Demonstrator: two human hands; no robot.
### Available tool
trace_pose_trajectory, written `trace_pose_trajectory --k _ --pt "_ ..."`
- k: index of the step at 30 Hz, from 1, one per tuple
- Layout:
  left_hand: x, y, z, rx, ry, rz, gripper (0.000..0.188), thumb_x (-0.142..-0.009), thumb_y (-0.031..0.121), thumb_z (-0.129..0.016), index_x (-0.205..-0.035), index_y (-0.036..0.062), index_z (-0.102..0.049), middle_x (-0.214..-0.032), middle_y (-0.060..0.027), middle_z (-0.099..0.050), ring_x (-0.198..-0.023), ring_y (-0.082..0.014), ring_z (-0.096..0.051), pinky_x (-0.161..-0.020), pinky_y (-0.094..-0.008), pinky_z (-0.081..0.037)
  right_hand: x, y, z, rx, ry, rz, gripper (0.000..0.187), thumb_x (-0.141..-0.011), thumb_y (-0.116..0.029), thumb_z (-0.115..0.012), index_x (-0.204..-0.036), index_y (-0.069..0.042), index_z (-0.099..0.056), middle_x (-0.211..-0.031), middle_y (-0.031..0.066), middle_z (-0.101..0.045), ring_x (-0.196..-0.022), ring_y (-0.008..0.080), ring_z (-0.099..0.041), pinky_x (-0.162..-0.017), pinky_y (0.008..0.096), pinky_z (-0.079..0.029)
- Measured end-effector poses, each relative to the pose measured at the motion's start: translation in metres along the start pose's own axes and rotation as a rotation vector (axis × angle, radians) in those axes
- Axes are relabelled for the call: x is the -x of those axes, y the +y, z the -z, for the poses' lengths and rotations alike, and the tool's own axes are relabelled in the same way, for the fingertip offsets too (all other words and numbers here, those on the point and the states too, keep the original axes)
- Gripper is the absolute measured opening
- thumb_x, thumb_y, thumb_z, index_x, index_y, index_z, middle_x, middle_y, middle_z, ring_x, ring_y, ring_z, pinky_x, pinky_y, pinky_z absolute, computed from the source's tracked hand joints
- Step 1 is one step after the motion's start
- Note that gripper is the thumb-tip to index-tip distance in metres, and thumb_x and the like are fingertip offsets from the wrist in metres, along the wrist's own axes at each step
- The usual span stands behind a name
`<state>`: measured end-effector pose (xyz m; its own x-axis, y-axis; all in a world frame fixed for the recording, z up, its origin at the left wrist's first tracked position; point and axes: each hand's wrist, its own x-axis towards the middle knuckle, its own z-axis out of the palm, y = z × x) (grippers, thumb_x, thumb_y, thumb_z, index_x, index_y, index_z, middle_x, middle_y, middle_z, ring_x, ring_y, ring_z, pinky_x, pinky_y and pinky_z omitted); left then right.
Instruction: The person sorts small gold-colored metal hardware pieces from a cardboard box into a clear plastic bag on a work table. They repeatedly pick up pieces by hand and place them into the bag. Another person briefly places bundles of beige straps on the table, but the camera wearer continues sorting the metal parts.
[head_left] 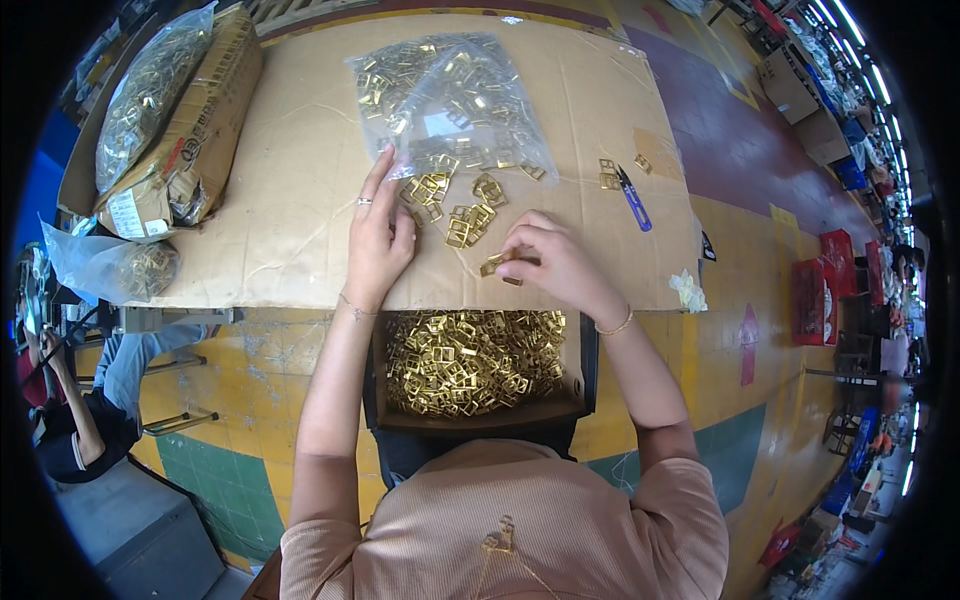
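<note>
From the head view, the cardboard-covered worktop (290, 200) carried everything. The right hand (555, 262) sat just beside the worktop's near edge, its grip pinched narrow around a small gold-coloured metal buckle (498, 264), fingertips curled over it. The left hand (378, 240) rested on the worktop to the left of that buckle, fingers loosely extended and holding nothing, the index fingertip touching the lower edge of the clear plastic bag of brass buckles (450, 100). Between the two hands and the bag lay a loose scatter of brass buckles (455, 205). Just below the worktop's near edge, an open cardboard box heaped with brass buckles (475, 362) sat in the person's lap. Right of the bag, blue-handled thread snips (633, 200) lay flat on the worktop.
</note>
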<state>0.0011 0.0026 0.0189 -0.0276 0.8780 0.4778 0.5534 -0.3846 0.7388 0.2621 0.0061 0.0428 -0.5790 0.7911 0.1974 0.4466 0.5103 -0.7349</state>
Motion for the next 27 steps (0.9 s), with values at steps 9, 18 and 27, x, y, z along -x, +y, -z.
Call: trace_pose_trajectory --k 9,18,27 --pt "0.001 0.002 0.001 0.038 -0.027 0.072 0.056 -0.083 -0.007 -0.048 -0.138 0.0014 -0.054 -0.156 -0.0155 -0.042 -0.123 -0.0289 -0.058 -0.088 -0.0316 -0.051 0.004 0.023 0.014 -0.198 -0.009 -0.286 0.025 -0.090 -0.022 -0.075 -0.096 0.002 -0.069 -0.092 0.0090 -0.060 -0.075 0.0180 -0.055 -0.069 0.0329 -0.046" --pt "-0.001 -0.001 0.000 -0.053 0.024 -0.056 0.059 -0.082 -0.007 -0.049 -0.141 0.0026 -0.053 -0.156 -0.0154 -0.042 -0.119 -0.0280 -0.060 -0.087 -0.0312 -0.051 0.006 -0.005 0.024 0.243 -0.020 -0.033 0.029 -0.090 -0.024 -0.072 -0.109 -0.003 -0.072 -0.111 0.0099 -0.060 -0.107 0.0292 -0.060 -0.096 0.0414 -0.047" --pt "0.000 0.002 0.000 0.031 0.015 0.001 0.062 -0.082 -0.008 -0.049 -0.142 0.0045 -0.053 -0.155 -0.0153 -0.043 -0.100 -0.0225 -0.064 -0.080 -0.0288 -0.052 -0.040 -0.031 -0.030 0.342 0.159 0.042 0.024 -0.083 -0.020 -0.078 -0.096 -0.002 -0.069 -0.106 0.0102 -0.060 -0.107 0.0298 -0.058 -0.095 0.0416 -0.047"
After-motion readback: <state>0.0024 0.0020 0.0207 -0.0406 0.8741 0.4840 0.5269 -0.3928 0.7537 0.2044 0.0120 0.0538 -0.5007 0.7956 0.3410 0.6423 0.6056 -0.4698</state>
